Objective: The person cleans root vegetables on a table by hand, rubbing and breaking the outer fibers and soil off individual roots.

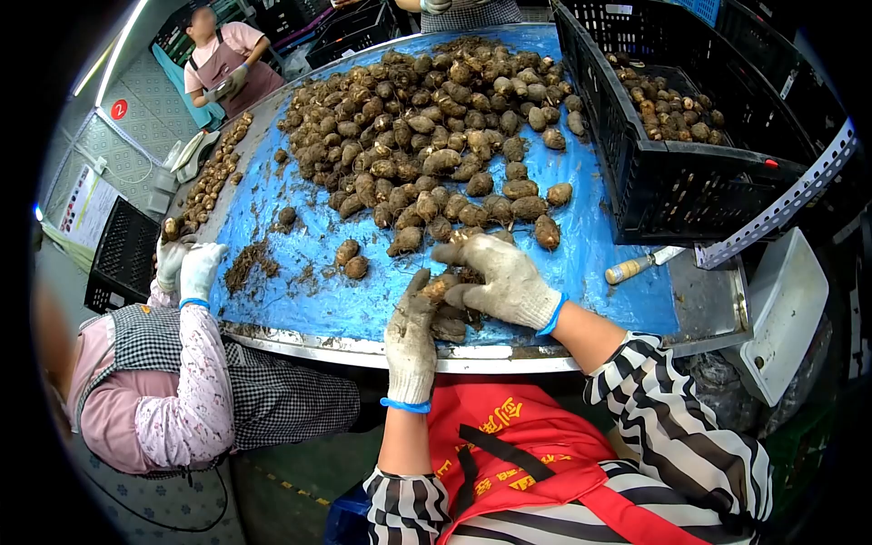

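Both my hands wear soiled white knit gloves with blue bands at the wrists. A small brown taro corm (440, 289) sits between them near the table's front edge. My left hand (413, 334) is closed on it from the left. My right hand (507, 277) reaches in from the right, its thumb and fingers closed about the same taro, partly hiding it. Just beyond my hands lies a large heap of hairy, dirt-covered taro (409, 141) on a blue plastic sheet (318, 304). Two loose taro (352, 260) rest left of my hands.
A knife with a wooden handle (629, 270) lies at right. Behind it stands a black crate (699, 182) holding taro. A white bin (788, 313) is at the far right. To my left, a co-worker's gloved hands (191, 265) work beside a row of taro; other people stand across the table.
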Demonstrator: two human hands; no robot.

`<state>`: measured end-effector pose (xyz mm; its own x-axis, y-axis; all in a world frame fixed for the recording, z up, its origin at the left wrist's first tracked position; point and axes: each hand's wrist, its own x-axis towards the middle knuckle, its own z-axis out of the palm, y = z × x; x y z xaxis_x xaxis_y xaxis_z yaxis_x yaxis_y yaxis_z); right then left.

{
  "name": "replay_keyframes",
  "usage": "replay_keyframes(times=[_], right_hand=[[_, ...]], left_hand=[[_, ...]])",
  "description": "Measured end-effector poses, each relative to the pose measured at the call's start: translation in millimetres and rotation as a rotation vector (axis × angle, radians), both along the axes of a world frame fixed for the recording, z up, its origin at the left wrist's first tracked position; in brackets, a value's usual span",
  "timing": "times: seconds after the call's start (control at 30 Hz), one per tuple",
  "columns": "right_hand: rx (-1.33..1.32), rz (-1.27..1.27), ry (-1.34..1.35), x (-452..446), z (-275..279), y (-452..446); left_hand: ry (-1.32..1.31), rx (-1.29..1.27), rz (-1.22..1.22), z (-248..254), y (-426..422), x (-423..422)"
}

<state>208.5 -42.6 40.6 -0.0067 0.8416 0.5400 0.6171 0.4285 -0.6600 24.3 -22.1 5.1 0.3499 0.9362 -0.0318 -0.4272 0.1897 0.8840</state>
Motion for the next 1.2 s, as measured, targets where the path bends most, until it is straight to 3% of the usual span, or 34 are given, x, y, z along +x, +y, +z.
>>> replay_keyframes(times=[0.13,0.3,0.43,0.5,0.57,0.6,0.7,0.9,1.03,1.07,1.17,1.2], right_hand=[[0.057,0.120,0.010,-1,-11,4],[-0.066,-0.088,0.116,14,-13,8],[-0.048,0.033,-0.052,1,16,-5],[0.042,0.154,-0.139,-2,0,5],[0.079,0.141,-0.073,-3,-12,5],[0.098,0.135,-0.042,-2,-16,5],[0.068,0.107,0.052,0,-26,6],[-0.353,-0.173,0.101,0,-14,4],[-0.291,-0.118,0.210,8,-15,3],[-0.287,-0.135,0.090,12,-24,5],[-0.164,-0.045,0.083,14,-19,3],[-0.247,-0.056,0.079,10,-7,2]], left_hand=[[0.143,0.010,0.020,-12,2,0],[-0.012,-0.206,-0.036,-15,12,-7],[0.002,-0.225,-0.036,-20,15,-10],[-0.021,-0.228,0.023,-24,14,-10],[-0.056,-0.238,0.173,-26,13,-2],[-0.098,-0.250,0.050,-21,12,-7],[0.039,-0.084,0.022,-4,4,2],[0.133,0.049,-0.093,11,-11,3],[0.084,0.070,-0.083,6,-8,0],[0.067,0.075,-0.088,1,-6,-1],[0.103,0.043,-0.104,7,-7,-1],[0.126,0.034,-0.095,9,-8,-2]])
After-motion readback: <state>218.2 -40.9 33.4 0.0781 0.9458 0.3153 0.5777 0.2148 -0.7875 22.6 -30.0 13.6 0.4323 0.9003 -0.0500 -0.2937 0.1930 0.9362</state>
